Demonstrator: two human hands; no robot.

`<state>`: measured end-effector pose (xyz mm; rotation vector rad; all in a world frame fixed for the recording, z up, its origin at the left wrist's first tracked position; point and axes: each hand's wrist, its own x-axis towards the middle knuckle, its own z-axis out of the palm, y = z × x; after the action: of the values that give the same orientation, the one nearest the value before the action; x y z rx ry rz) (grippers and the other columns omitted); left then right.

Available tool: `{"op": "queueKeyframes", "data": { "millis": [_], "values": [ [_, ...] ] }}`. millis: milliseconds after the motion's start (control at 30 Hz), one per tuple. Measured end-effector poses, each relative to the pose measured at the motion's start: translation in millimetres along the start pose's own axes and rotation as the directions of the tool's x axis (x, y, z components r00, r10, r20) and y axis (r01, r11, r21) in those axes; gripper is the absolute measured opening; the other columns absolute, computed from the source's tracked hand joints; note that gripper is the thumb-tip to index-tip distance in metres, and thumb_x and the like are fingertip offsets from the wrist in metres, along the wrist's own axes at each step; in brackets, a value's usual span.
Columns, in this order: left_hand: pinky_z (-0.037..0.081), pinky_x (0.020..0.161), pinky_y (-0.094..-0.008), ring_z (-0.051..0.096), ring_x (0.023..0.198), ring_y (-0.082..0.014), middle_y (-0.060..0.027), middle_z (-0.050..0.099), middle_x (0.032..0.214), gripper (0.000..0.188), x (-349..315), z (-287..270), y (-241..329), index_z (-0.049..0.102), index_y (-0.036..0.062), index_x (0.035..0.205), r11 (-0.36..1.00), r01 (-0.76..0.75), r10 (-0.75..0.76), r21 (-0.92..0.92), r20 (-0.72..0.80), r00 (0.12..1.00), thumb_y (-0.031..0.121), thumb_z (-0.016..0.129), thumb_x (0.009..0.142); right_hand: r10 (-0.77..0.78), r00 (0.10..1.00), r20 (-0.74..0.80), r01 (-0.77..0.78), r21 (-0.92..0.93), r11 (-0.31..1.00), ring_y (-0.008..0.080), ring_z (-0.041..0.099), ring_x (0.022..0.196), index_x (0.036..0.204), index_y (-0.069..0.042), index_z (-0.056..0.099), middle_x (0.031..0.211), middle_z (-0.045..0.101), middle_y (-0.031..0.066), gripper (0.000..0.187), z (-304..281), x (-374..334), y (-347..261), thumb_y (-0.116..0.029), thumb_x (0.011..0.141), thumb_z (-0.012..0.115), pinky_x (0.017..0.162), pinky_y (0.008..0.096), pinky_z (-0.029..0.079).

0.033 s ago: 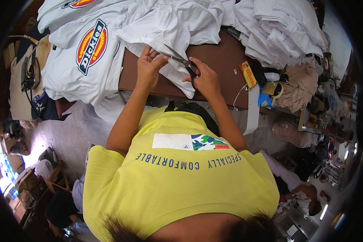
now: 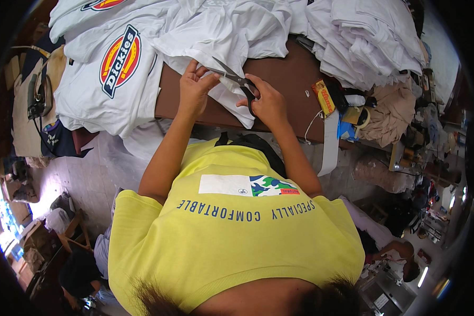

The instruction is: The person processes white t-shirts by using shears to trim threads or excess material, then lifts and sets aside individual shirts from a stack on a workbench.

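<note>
Black-handled scissors are in my right hand, with thumb and fingers at the handle loops. Their blades stand apart and point to the upper left, against a white garment. My left hand pinches the garment's lower edge, just left of the blades. What lies exactly between its thumb and fingertips is too small to make out. A loose flap of the white cloth hangs down between my two hands over the table's near edge.
White shirts with a round emblem cover the left of the brown table. Folded white garments pile up at the far right. A yellow box, a tape roll and beige cloth lie on the right.
My right hand and the scissors have shifted very slightly to the left. My left hand and the garment look the same.
</note>
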<state>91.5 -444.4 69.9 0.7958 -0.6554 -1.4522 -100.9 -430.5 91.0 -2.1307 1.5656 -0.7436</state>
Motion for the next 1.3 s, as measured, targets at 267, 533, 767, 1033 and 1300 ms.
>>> {"op": "queueKeyframes", "data": {
  "millis": [267,533,767,1033,1300],
  "values": [
    [0.05,0.077,-0.0241,0.059,0.089,-0.0136,-0.0086,0.059,0.101,0.053,-5,8,4,0.042,0.0001,0.123,1.0,-0.001,0.0,-0.001,-0.03,1.0,-0.007,0.062,0.074,-0.011,1.0,-0.014,0.012,0.034,0.999,0.0257,0.06,0.061,0.104,-0.012,0.058,0.069,0.06,0.0089,0.053,5,-2,1,-0.03,0.058,0.078,0.054,0.0348,0.046],
    [0.051,0.078,-0.0286,0.059,0.089,-0.0143,-0.0075,0.059,0.101,0.05,1,-1,0,0.042,0.0021,0.12,0.998,-0.022,0.015,-0.064,-0.103,0.995,-0.008,0.06,0.075,0.013,1.0,0.004,-0.013,0.049,0.999,0.0298,0.061,0.065,0.101,-0.012,0.056,0.073,0.062,0.0107,0.044,8,-12,7,-0.022,0.063,0.076,0.056,0.0384,0.047],
    [0.052,0.078,-0.0272,0.059,0.089,-0.0143,-0.0087,0.059,0.1,0.051,-4,0,-2,0.041,0.0015,0.122,0.998,-0.031,0.028,-0.048,-0.056,0.998,-0.009,0.059,0.075,0.024,1.0,-0.003,-0.024,-0.034,0.999,0.0212,0.056,0.06,0.106,-0.014,0.058,0.067,0.056,0.005,0.058,3,-2,-9,-0.034,0.056,0.079,0.056,0.033,0.045],
    [0.052,0.078,-0.0282,0.06,0.089,-0.0155,-0.0093,0.059,0.1,0.049,-7,1,1,0.041,0.0001,0.12,0.996,-0.027,0.021,-0.083,-0.071,0.997,-0.008,0.059,0.076,0.009,1.0,-0.02,-0.007,0.052,0.999,0.0279,0.062,0.063,0.104,-0.012,0.058,0.068,0.061,0.0099,0.056,10,-11,1,-0.032,0.056,0.079,0.055,0.0355,0.046],
    [0.052,0.077,-0.0289,0.06,0.087,-0.0159,-0.009,0.058,0.099,0.048,-8,-2,0,0.042,-0.0012,0.118,0.993,-0.039,0.031,-0.112,-0.077,0.997,-0.009,0.06,0.075,0.06,0.998,0.012,-0.06,-0.005,0.998,0.0248,0.06,0.064,0.103,-0.012,0.057,0.071,0.06,0.0087,0.055,-1,-6,-22,-0.033,0.057,0.078,0.057,0.035,0.046]
  ]
}}
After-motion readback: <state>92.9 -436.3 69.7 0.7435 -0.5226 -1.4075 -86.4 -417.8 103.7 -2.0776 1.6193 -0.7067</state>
